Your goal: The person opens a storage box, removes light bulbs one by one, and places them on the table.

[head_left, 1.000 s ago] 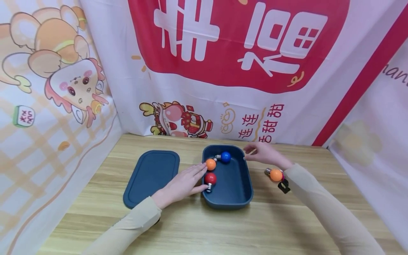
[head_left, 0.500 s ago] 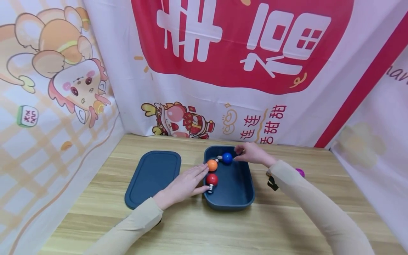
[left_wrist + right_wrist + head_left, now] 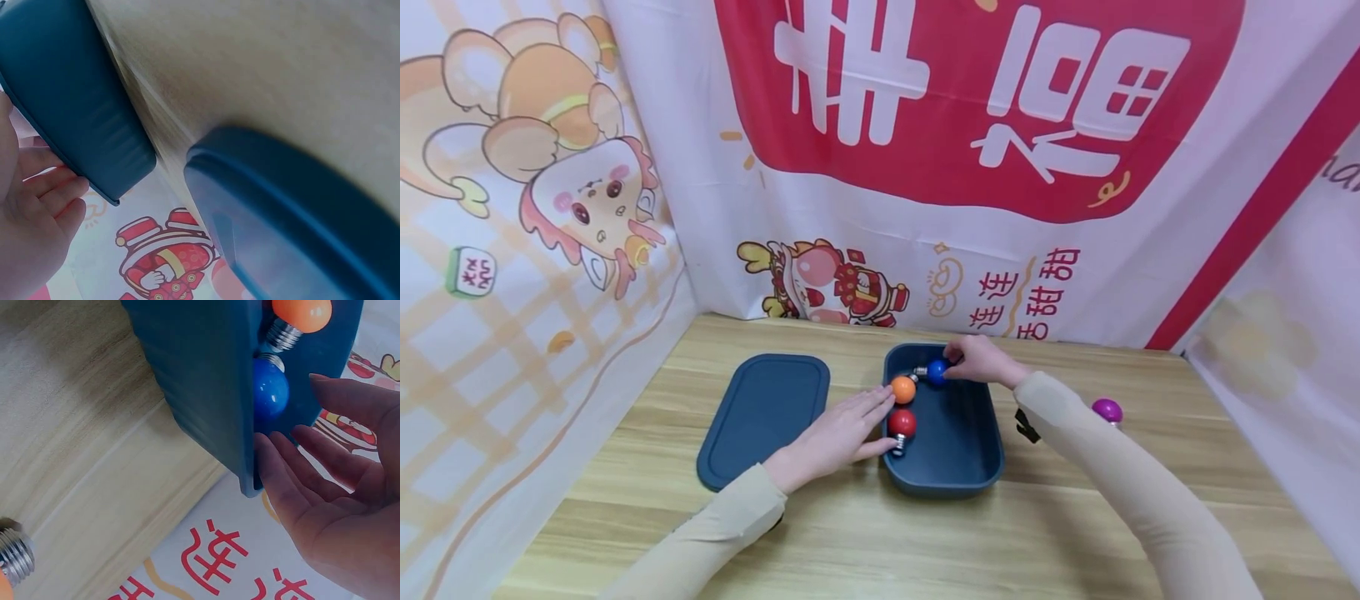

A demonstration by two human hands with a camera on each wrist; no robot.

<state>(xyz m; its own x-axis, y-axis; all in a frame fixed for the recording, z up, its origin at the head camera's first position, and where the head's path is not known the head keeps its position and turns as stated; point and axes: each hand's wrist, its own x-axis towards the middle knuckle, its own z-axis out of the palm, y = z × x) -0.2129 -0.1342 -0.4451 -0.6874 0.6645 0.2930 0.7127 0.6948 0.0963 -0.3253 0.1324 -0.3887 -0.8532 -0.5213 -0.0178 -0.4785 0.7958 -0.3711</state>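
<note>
A dark blue box point(image 3: 951, 446) stands on the table with three small light bulbs inside. Along its left side lie an orange bulb point(image 3: 903, 390) and a red bulb point(image 3: 902, 423); a blue bulb point(image 3: 936, 372) is near the far end. My left hand point(image 3: 833, 435) rests on the box's left rim with fingers extended. My right hand point(image 3: 983, 360) reaches over the far right rim to the blue bulb. In the right wrist view its thumb and fingers are spread around the blue bulb point(image 3: 271, 389), with the thumb apart from it.
A flat dark blue lid point(image 3: 763, 421) lies left of the box. Right of the box, a magenta bulb point(image 3: 1107, 410) lies beyond the right sleeve. Another orange bulb point(image 3: 5, 589) is partly visible on the table. A printed cloth point(image 3: 820, 192) hangs behind.
My right hand has moved left from the box's right rim, over the inside, to the blue bulb. My left hand stays at the left rim. The view has shifted slightly.
</note>
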